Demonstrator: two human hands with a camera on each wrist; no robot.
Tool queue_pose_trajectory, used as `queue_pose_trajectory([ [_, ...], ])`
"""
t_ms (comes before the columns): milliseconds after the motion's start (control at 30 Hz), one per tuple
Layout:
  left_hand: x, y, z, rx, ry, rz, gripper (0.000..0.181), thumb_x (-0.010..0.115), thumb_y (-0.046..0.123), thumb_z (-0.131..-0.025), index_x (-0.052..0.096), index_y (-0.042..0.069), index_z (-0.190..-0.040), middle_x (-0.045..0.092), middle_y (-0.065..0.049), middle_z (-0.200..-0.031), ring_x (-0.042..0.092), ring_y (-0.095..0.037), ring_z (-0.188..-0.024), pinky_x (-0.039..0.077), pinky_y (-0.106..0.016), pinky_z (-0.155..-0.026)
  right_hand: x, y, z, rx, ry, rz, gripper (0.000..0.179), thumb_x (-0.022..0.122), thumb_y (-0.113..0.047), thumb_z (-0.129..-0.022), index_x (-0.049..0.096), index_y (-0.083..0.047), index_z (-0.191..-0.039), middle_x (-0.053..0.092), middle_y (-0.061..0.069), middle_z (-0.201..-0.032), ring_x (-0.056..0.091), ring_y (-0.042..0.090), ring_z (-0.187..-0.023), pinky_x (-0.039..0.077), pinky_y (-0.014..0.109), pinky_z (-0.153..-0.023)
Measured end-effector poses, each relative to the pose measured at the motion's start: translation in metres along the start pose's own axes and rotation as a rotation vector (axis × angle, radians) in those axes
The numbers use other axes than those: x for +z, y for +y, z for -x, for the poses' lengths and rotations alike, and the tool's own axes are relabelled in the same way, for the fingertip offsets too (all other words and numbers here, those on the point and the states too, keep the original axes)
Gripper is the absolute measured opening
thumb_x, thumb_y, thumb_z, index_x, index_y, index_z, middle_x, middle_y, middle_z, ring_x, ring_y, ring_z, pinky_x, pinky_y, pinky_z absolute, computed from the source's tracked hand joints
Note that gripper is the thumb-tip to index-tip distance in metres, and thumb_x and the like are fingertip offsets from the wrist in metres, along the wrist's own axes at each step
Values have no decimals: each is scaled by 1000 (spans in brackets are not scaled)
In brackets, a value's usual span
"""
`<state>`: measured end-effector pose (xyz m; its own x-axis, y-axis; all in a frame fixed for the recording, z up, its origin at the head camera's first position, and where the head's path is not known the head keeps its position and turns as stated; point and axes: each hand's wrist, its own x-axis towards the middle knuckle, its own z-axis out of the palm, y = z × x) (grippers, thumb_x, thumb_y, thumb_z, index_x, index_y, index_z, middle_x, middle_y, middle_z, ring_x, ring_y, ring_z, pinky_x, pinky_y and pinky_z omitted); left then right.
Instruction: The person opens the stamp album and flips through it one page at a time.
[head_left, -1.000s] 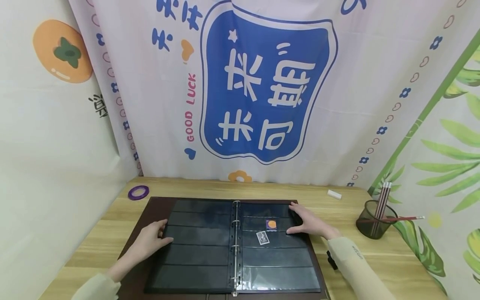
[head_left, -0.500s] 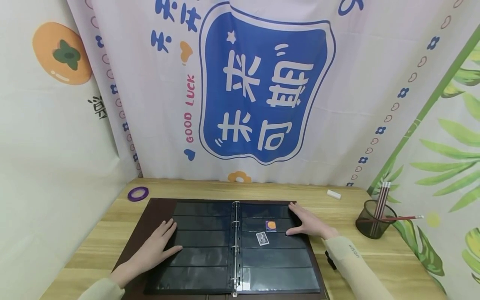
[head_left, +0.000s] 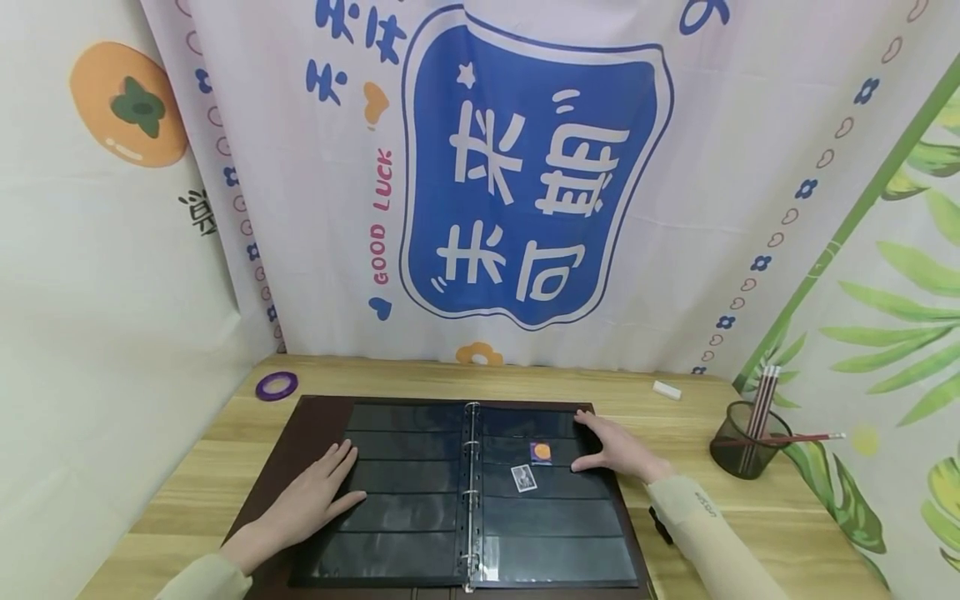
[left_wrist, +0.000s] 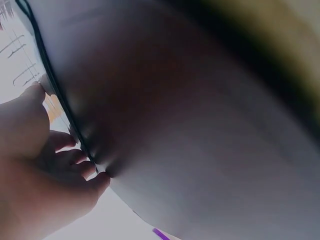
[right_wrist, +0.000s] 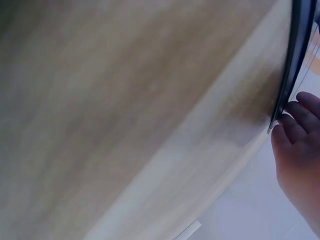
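A dark brown ring-bound stamp album lies open on the wooden table. Its black pages carry rows of clear pockets. On the right page are a purple stamp with an orange disc and, just below it, a slightly tilted black-and-white stamp. My left hand rests with loose fingers on the outer edge of the left page; the left wrist view shows its fingertips along that edge. My right hand touches the right page's outer edge, thumb and fingers spread apart, holding nothing.
A purple tape roll lies at the back left, and a white eraser at the back right. A mesh cup with several pencils stands at the right. Some small black item shows beside the right sleeve.
My left hand has shifted slightly right and its fingers have straightened onto the left page's edge. The right hand and both stamps have stayed in place.
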<state>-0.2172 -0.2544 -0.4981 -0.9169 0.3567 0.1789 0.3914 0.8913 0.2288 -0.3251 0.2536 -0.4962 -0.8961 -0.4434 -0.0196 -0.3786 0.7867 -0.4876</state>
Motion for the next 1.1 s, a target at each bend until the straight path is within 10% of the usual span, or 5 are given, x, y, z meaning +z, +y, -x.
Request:
queue_pose_trajectory([
  [400, 3, -1, -1, -8, -20, -23, 73, 59, 49, -95, 48, -4, -144, 44, -27, -151, 42, -45, -140, 40, -62, -107, 0, 1, -1, 29, -45, -32, 110, 80, -49, -78, 21, 2, -156, 19, 26, -163, 21, 45, -151, 26, 61, -119],
  [1100, 4, -1, 0, -17, -6, -33, 73, 58, 49, -96, 48, -4, -144, 45, -26, -151, 43, -44, -140, 38, -64, -108, 0, -2, -4, 1, 32, 12, 97, 81, -51, -76, 42, 1, -148, 43, 23, -154, 43, 42, -141, 39, 57, -112],
])
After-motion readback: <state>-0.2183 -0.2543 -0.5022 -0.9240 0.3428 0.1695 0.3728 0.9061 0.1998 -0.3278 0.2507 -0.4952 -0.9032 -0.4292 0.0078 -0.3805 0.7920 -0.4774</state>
